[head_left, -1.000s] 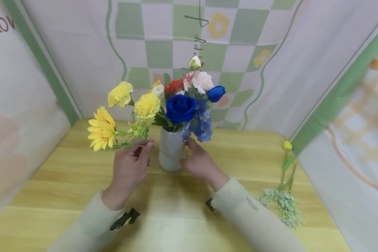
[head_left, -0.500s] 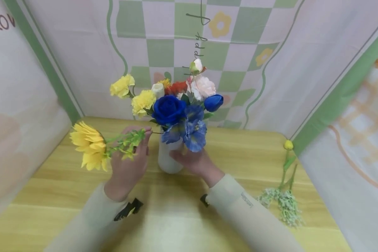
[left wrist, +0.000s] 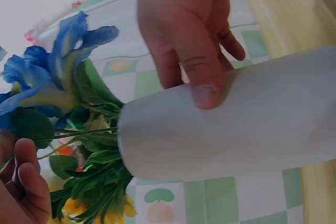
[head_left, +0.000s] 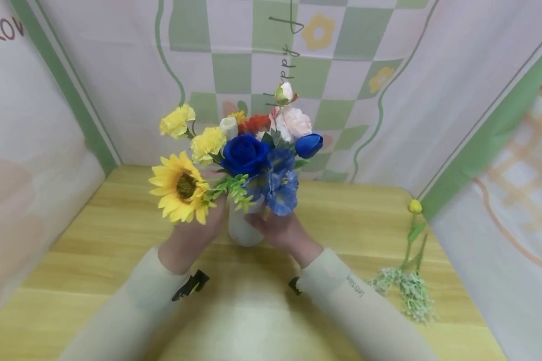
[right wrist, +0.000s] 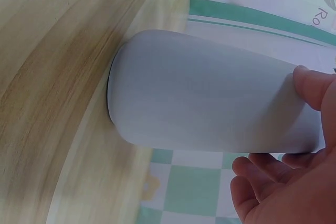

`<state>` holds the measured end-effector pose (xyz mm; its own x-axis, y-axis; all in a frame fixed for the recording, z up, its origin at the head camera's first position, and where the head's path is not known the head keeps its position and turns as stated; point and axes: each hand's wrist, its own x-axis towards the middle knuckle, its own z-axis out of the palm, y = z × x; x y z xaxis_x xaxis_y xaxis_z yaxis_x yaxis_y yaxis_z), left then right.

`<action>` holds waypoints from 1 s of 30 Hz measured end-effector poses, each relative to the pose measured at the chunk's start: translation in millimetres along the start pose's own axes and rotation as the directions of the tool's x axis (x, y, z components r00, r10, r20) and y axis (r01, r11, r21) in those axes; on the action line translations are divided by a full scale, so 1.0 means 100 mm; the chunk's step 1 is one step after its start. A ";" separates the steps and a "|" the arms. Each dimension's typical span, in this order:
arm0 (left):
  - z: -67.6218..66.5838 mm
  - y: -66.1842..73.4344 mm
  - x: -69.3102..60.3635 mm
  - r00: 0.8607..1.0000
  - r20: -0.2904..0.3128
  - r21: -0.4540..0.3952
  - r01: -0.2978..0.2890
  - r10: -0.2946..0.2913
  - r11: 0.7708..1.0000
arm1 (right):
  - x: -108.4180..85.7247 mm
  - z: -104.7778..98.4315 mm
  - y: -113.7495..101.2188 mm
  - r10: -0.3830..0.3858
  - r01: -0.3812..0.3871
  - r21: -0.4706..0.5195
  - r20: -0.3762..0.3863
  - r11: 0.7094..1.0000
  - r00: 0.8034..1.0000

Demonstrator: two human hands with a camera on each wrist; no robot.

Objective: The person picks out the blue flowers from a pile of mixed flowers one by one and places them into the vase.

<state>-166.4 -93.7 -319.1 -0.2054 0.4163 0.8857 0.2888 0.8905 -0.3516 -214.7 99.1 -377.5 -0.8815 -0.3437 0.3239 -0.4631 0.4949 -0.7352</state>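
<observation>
A white vase (head_left: 241,231) stands upright on the wooden table, filled with artificial flowers. Among them are a blue rose (head_left: 246,153), a blue iris-like bloom (head_left: 282,193) and yellow carnations (head_left: 209,143). My left hand (head_left: 198,238) pinches the stem of a sunflower (head_left: 185,184) at the left of the vase mouth; petals hide its fingers in the head view. In the left wrist view, thin stems (left wrist: 79,136) run from the left fingers (left wrist: 30,182) into the mouth. My right hand (head_left: 285,231) grips the vase's right side, its thumb (right wrist: 310,85) pressed on the wall.
At the table's right lie a yellow bud on a green stem (head_left: 414,206) and a pale green leafy sprig (head_left: 416,296). Patterned cloth (head_left: 235,75) rises behind and at both sides of the wooden table (head_left: 95,235).
The sunflower has swung upright and, over the last half second, rightward to the vase mouth with my left hand. My right hand has shifted slightly but stays at the vase.
</observation>
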 end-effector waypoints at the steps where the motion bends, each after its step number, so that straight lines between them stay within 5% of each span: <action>1: 0.01 0.01 -0.02 0.996 -0.019 0.168 -0.083 0.088 0.982 | 0.00 0.01 0.01 -0.011 0.011 -0.004 -0.003 1.000 1.000; 2: 0.02 0.01 -0.06 0.984 -0.047 0.294 -0.150 0.171 0.944 | 0.00 0.02 0.03 -0.025 0.025 -0.009 -0.006 1.000 1.000; 5: 0.11 0.05 -0.07 0.987 -0.137 0.076 -0.071 0.081 0.995 | 0.02 0.03 0.06 -0.064 0.064 -0.031 -0.011 0.998 0.998; 8: 0.15 0.06 -0.01 0.984 -0.166 -0.182 0.036 -0.067 0.983 | 0.01 0.03 0.06 -0.067 0.067 -0.030 -0.009 0.997 0.998; 13: 0.11 0.05 0.08 0.969 -0.118 -0.360 0.164 -0.219 0.918 | -0.02 0.02 0.04 -0.070 0.069 0.045 0.001 0.997 0.998; 17: 0.08 0.05 0.13 0.978 -0.033 -0.395 0.177 -0.207 0.902 | -0.02 0.02 0.04 -0.112 0.113 0.050 -0.017 0.992 0.994; 20: 0.09 0.08 0.12 0.988 0.022 -0.344 0.151 -0.153 0.927 | -0.02 0.02 0.04 -0.140 0.141 0.058 -0.023 0.988 0.990; 21: 0.09 0.09 0.11 0.985 0.055 -0.373 0.171 -0.162 0.912 | -0.02 0.02 0.04 -0.143 0.144 0.060 -0.019 0.988 0.990; 24: 0.11 0.13 0.09 0.953 0.199 -0.461 0.298 -0.230 0.836 | -0.02 0.02 0.04 -0.161 0.161 0.064 -0.009 0.985 0.987; 26: 0.12 0.15 0.09 0.898 0.325 -0.530 0.433 -0.297 0.729 | -0.02 0.02 0.04 -0.168 0.168 0.050 -0.008 0.985 0.986; 27: 0.13 0.15 0.09 0.876 0.375 -0.538 0.472 -0.303 0.699 | -0.02 0.03 0.04 -0.169 0.169 0.040 -0.010 0.985 0.986; 28: 0.14 0.16 0.08 0.862 0.411 -0.519 0.488 -0.295 0.702 | -0.02 0.03 0.04 -0.172 0.172 0.041 -0.014 0.984 0.985; 30: 0.17 0.17 0.07 0.865 0.431 -0.480 0.460 -0.257 0.747 | -0.02 0.03 0.04 -0.178 0.178 0.037 -0.016 0.983 0.984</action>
<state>-179.2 -72.8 -323.7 -0.6547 0.2107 0.7259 0.5697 0.7688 0.2906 -214.9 99.6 -383.1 -0.7864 -0.4137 0.4588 -0.6091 0.3955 -0.6874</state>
